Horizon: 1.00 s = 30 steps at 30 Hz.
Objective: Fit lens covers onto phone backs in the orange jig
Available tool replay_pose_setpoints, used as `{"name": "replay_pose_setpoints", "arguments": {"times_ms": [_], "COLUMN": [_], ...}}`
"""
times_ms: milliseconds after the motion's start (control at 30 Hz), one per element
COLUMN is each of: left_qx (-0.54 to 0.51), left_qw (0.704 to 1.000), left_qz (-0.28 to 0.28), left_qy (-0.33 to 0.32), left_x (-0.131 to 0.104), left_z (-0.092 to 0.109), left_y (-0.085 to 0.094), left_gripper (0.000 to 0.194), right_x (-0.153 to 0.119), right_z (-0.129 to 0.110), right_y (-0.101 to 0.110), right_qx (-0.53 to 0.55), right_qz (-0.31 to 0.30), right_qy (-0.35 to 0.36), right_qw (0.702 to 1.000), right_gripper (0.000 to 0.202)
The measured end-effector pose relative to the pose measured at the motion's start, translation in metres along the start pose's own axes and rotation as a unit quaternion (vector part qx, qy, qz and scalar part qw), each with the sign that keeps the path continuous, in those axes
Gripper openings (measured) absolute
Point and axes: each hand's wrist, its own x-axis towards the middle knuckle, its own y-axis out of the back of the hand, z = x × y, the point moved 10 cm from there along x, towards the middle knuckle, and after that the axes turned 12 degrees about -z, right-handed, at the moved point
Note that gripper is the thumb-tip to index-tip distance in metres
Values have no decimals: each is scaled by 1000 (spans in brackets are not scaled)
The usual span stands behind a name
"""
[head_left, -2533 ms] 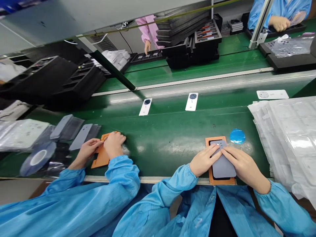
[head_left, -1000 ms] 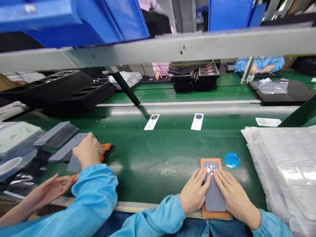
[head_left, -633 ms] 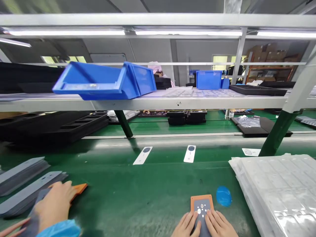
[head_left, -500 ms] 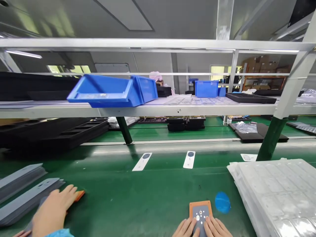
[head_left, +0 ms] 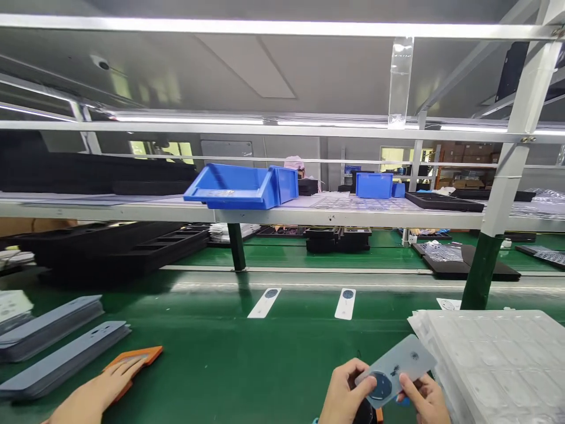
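A thin light-grey panel (head_left: 404, 360), with small dark holes and a dark round disc at its lower left end, is held tilted above the green belt. My left hand (head_left: 344, 393) pinches its lower left end between thumb and fingers, close to the disc. My right hand (head_left: 424, 399) grips the lower right edge, with the thumb on the face. Below the panel, an orange fixture (head_left: 379, 416) shows only a sliver; the rest is hidden by my hands. Part of a blue round patch (head_left: 402, 400) peeks out between my hands.
At lower left a co-worker's hand (head_left: 99, 391) rests on another orange fixture (head_left: 150, 354) beside stacks of grey panels (head_left: 66, 359). Two white cards with dark discs (head_left: 265, 302) lie ahead. Clear plastic trays (head_left: 498, 353) are stacked right. A shelf with blue bins (head_left: 241, 185) crosses above.
Both my hands have risen from the orange fixture and now hold a grey panel in the air. The view has tilted upward. The co-worker's hand stays at the left orange fixture.
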Motion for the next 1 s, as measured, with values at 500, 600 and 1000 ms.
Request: {"name": "replay_pose_setpoints", "arguments": {"times_ms": [500,600,1000], "left_qx": [-106,-122,-161], "left_qw": [992,987,979], "left_qz": [71,89,104], "left_qy": [-20,-56,-62], "left_x": [16,23,26], "left_z": [47,66,41], "left_y": [-1,8,20], "left_gripper": [39,40,41], "right_x": [26,36,47], "right_z": [-50,-76,-46], "right_y": [-20,-23,-45], "right_qx": [141,165,207], "right_qz": [3,9,-13], "right_qy": [61,94,84], "right_qw": [988,982,975], "right_gripper": [42,36,33]}}
